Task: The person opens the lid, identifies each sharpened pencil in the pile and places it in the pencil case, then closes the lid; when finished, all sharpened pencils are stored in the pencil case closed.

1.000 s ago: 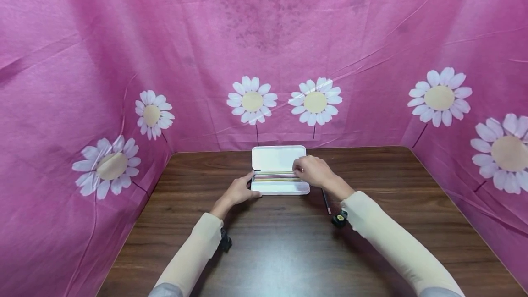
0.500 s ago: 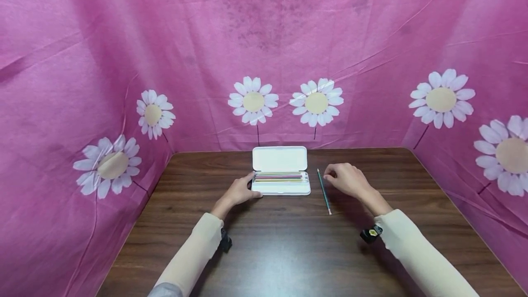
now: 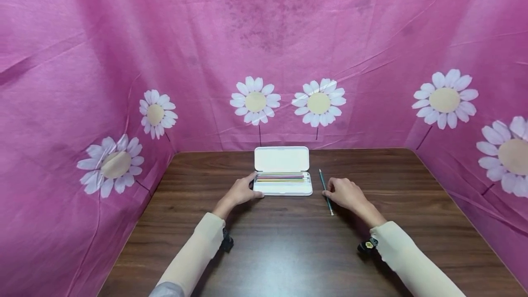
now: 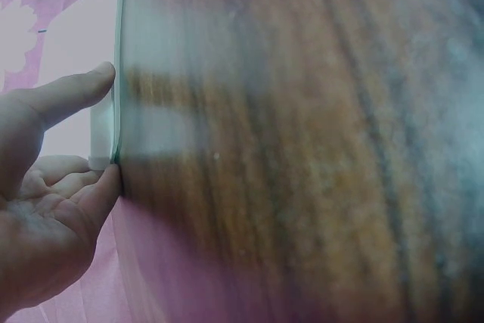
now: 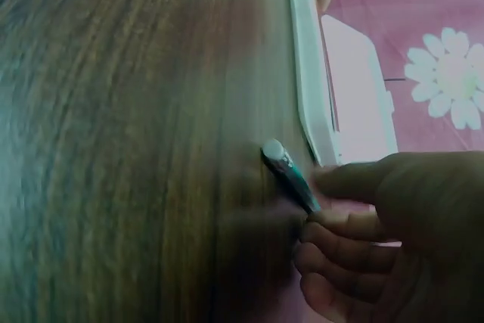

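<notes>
A white pencil case [image 3: 288, 190] lies on the table with its lid [image 3: 282, 158] tipped back. Several coloured pencils [image 3: 282, 178] lie side by side in it. My left hand [image 3: 237, 192] holds the case's left end, thumb [image 4: 83, 94] at the front edge and the other fingers round the side. To the right of the case, a teal pencil [image 3: 322, 179] with a pale eraser end [image 5: 274, 149] lies slantwise, the eraser toward me. My right hand [image 3: 347, 194] pinches it near the middle between thumb and forefinger; the other fingers are curled below in the right wrist view.
The dark wood-grain table [image 3: 272, 242] reaches back to a pink cloth [image 3: 198, 58] with white daisies, which hangs at the back and both sides. A black wrist camera [image 3: 366, 245] sits under my right wrist, another [image 3: 227, 241] under the left.
My right hand left the case's right end, moved right past the teal pencil, then came down toward me onto it. The left hand has stayed on the case.
</notes>
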Tool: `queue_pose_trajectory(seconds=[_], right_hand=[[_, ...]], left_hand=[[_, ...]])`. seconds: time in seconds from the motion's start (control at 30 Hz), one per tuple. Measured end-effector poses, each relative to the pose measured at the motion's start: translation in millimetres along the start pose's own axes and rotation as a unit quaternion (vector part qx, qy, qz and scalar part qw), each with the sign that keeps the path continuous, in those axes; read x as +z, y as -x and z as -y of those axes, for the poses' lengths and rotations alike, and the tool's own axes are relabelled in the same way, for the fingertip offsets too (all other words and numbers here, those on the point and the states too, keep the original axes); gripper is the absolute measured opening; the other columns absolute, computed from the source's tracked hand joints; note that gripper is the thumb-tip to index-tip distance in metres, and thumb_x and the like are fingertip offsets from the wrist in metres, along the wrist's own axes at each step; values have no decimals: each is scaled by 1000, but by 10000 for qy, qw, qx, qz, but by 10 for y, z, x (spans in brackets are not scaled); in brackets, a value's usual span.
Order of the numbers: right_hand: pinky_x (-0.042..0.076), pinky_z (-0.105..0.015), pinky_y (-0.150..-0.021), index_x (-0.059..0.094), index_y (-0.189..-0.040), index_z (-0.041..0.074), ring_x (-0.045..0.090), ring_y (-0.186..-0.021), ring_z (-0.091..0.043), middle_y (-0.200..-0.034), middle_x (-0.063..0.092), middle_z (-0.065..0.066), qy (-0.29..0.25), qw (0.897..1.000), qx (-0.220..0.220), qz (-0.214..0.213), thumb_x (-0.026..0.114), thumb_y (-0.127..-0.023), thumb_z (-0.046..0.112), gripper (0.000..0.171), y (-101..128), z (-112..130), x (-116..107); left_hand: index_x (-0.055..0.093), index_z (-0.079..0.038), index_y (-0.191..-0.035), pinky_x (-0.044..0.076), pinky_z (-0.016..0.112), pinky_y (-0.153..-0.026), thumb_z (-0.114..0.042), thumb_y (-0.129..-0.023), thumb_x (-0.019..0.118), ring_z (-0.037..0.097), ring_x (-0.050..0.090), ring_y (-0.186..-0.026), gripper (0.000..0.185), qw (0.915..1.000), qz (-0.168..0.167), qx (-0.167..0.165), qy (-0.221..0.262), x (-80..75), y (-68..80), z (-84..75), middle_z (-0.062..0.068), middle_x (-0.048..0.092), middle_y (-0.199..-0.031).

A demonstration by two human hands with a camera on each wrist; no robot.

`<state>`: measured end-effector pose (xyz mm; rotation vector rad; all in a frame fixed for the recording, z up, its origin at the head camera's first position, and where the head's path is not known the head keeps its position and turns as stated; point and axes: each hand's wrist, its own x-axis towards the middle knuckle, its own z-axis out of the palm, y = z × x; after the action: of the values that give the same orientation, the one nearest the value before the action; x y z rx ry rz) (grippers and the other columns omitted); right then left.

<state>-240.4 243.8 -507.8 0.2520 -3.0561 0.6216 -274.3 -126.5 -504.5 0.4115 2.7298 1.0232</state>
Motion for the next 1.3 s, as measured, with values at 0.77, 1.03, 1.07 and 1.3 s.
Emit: queue_pose_trajectory(seconds=[0.77,1.03,1.07,1.3], right_hand=[[48,-39,-59,60,-82,13,59,-64,-23,-71,63,-5,-510,9983,97,-282,73,-88,24,18,-87,-169,116],[48,-36,-59,62,-86,12,58,-61,-17,-72,64,-1,-508,9973,-255,-460,72,-88,15,10,-104,158,-140],[49,-36,-59,63,-87,12,58,-62,-16,-73,64,0,-444,9971,-343,-512,72,-88,14,9,-126,186,-161],[49,-36,-62,68,-87,12,57,-67,-14,-75,66,3,-228,9947,-873,-494,73,-86,11,4,-298,417,-324]], left_hand=[[39,-5,-164,42,50,-124,-33,-89,85,37,50,-149,93,9999,-6,10,-171,16,-46,35,24,50,-161],[39,-6,-165,42,49,-124,-33,-89,85,36,50,-149,93,9999,8,-30,-129,15,-35,32,23,51,-161],[40,-6,-165,42,49,-124,-33,-88,85,37,51,-149,93,9999,-2,-16,-152,15,-36,30,23,51,-161],[40,-5,-164,42,49,-124,-34,-88,86,37,51,-148,93,9998,-34,19,-174,17,-46,24,23,52,-160]])
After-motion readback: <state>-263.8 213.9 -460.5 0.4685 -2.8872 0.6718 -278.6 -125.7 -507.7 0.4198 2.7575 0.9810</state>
